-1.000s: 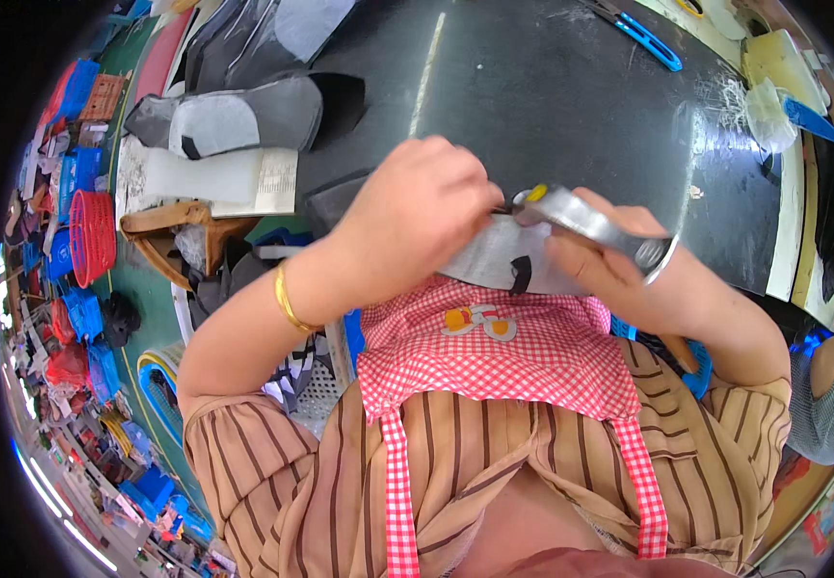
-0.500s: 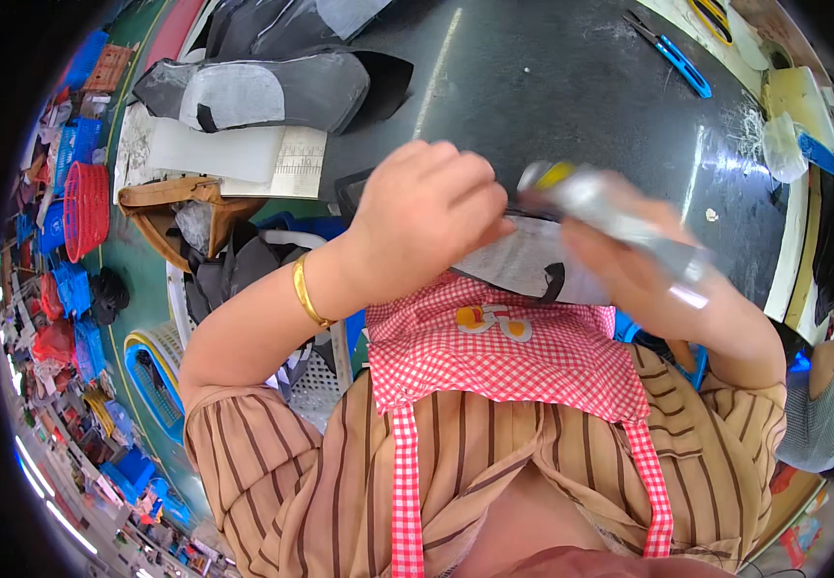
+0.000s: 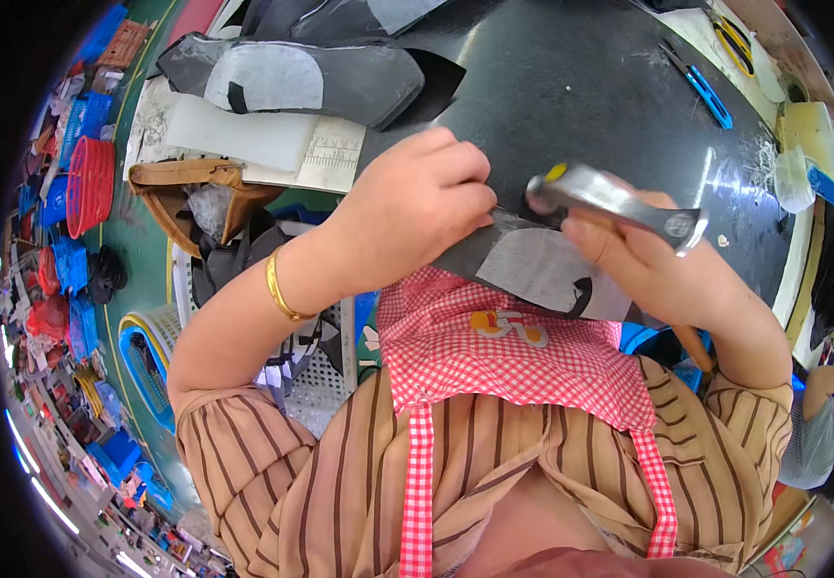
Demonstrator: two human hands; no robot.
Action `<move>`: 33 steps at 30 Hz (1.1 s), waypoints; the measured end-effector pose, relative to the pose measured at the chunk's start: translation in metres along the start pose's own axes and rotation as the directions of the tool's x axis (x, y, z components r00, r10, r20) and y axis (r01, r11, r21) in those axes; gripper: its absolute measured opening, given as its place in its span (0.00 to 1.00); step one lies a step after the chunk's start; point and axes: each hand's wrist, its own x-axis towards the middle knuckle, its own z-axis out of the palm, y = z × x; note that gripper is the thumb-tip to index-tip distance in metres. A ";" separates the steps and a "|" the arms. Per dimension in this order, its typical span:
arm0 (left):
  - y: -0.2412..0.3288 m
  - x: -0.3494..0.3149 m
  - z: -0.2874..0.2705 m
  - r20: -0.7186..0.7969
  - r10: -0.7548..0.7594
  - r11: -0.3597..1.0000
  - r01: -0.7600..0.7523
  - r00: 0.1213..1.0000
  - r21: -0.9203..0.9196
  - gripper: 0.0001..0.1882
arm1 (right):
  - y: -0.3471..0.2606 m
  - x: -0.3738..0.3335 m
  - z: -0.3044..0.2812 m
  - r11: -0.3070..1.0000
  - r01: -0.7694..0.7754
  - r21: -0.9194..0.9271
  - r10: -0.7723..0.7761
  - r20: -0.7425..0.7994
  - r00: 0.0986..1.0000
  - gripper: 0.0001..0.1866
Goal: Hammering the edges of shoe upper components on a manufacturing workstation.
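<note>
My right hand (image 3: pixel 640 258) is closed round a hammer (image 3: pixel 619 196), its metal head over the table and its wooden handle pointing down toward me. Below the hammer lies a dark grey panel (image 3: pixel 468 252) with a light grey patch (image 3: pixel 532 265) and a small black tab, at the near table edge against my apron. My left hand (image 3: pixel 424 204) has its fingers curled tight at the panel's left end. The fingertips and the exact spot they pinch are hidden.
Similar dark panels (image 3: pixel 369 82) lie at the back left on a white ruled board (image 3: pixel 335 154). A blue-handled cutter (image 3: pixel 709 96) and yellow-handled scissors (image 3: pixel 733 45) lie at the far right. A brown tray (image 3: pixel 171 173) and a white perforated basket (image 3: pixel 316 390) stand at left.
The hammer, blurred before, is now sharper and its head slightly tilted differently. More of the panel shows between my hands. The whole view has shifted slightly, moving the table things rightward.
</note>
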 end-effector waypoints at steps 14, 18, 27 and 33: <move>-0.010 -0.015 -0.009 -0.098 0.024 0.998 -0.018 0.995 0.059 0.15 | 0.007 0.023 0.020 0.995 0.082 0.056 -0.082 -0.001 0.997 0.11; -0.017 -0.024 -0.015 -0.102 -0.041 0.999 0.041 0.994 0.002 0.16 | -0.005 0.025 0.005 0.997 0.030 0.067 -0.032 0.029 0.999 0.11; -0.010 -0.030 -0.010 -0.171 -0.011 0.992 0.033 0.985 0.125 0.16 | -0.024 0.037 0.007 0.992 -0.038 0.123 0.043 -0.038 0.998 0.14; -0.013 -0.033 -0.012 -0.239 -0.141 0.983 0.165 0.961 0.084 0.17 | -0.021 0.043 0.018 0.996 0.036 -0.078 -0.034 0.032 0.999 0.15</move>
